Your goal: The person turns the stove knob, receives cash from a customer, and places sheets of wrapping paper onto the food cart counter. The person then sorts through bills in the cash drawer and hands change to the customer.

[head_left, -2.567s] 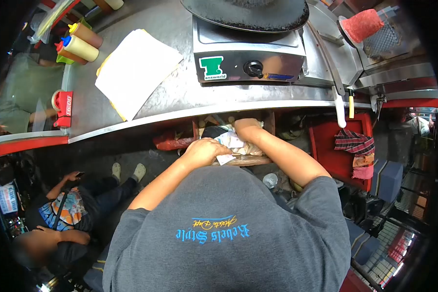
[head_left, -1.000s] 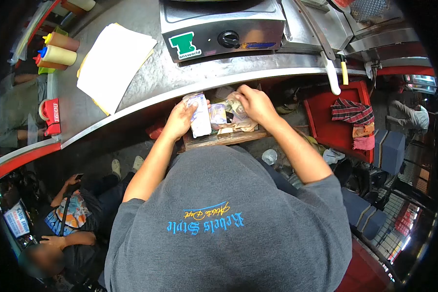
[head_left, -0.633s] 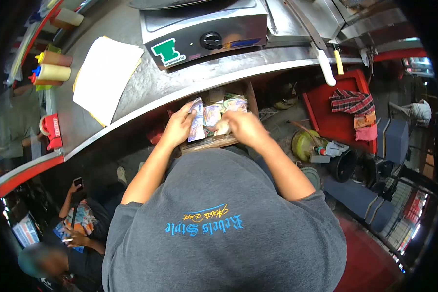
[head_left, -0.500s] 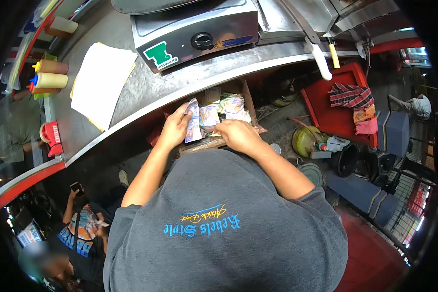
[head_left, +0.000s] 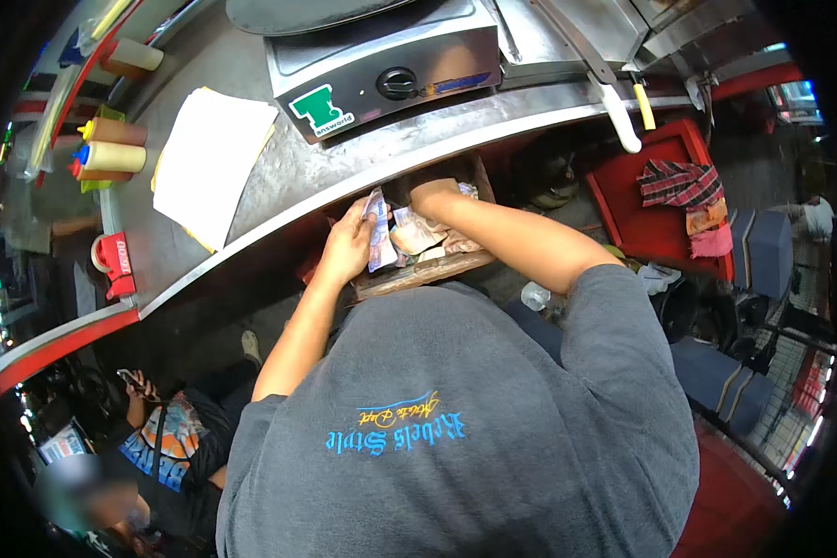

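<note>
My left hand [head_left: 348, 244] is closed on a folded purple banknote [head_left: 378, 246] at the left side of an open wooden drawer [head_left: 426, 273]. My right hand [head_left: 431, 196] reaches into the back of this drawer, under the counter's edge. Its fingers are hidden, so I cannot see what they touch. Loose banknotes [head_left: 417, 234] lie in a heap in the drawer, below and beside the right hand.
Above the drawer runs a metal counter [head_left: 251, 191] with a griddle [head_left: 391, 84], white paper sheets [head_left: 212, 163] and sauce bottles [head_left: 112, 157]. A white-handled knife [head_left: 620, 119] juts over the edge at right. A person [head_left: 172, 437] with a phone sits at lower left.
My right hand has moved from the drawer's front to deep in its back. The left hand keeps hold of the banknote. The view has shifted slightly.
</note>
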Available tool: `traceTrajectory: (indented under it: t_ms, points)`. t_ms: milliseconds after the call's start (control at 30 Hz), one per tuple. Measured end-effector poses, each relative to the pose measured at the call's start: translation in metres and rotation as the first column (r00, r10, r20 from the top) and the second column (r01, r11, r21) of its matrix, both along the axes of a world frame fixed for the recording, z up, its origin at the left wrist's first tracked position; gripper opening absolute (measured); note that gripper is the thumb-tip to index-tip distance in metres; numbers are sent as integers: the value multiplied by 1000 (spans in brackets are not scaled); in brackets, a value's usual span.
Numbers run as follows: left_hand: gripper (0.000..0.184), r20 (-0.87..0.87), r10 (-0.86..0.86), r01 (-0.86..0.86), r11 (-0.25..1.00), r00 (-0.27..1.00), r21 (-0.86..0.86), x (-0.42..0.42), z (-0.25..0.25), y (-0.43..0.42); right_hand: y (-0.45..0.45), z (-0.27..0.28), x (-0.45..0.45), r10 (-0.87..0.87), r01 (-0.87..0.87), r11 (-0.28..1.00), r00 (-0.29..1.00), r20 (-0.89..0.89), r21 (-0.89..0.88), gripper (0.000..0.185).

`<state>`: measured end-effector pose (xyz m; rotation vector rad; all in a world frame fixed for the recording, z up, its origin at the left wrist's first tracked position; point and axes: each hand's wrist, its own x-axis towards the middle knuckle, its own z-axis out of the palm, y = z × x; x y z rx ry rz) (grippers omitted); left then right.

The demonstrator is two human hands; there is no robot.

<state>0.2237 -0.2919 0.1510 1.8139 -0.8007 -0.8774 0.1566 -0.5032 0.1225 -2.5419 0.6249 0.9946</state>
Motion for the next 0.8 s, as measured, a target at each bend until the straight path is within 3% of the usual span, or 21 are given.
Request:
traceTrajectory:
  t_ms: [100,233,267,367,400,500,533,633,667,767,800]
  points:
    - [36,-107,45,-50,998,993,-37,-5,11,0,18,-27,-4,-48,69,995,967,250,-73,31]
    - [43,165,17,-21,999,986,27,-9,19,2,5,-41,-1,-47,45,999,996,71,31,34]
    - [51,140,-15,13,1000,990,16,-9,27,1,3,-17,0,-63,63,996,998,-4,61,34]
    - [58,301,-55,60,998,952,-9,-10,36,-1,-2,38,-10,-160,155,986,984,78,69,32]
    - [65,269,-64,87,994,961,-72,-9,41,-1,-5,45,-23,-168,146,984,946,277,99,27]
    - [69,299,-91,111,993,950,-51,-11,55,-6,-13,86,-46,-223,49,929,866,448,368,28]
    - [55,328,-6,49,991,945,-125,-16,57,-11,-13,87,-53,-239,-49,903,768,594,427,32]
    - [34,272,-42,80,988,961,-133,-12,50,-21,-11,96,-63,-283,-104,870,697,659,483,31]
    - [19,241,-7,43,989,970,-143,-14,61,-26,-10,103,-64,-324,-66,851,715,620,521,30]
    - [19,365,0,78,977,931,-199,-10,73,-25,-14,91,-68,-354,61,881,742,570,468,29]
    - [18,326,39,50,965,945,-258,-9,78,-22,-14,81,-67,-209,64,961,806,553,268,29]
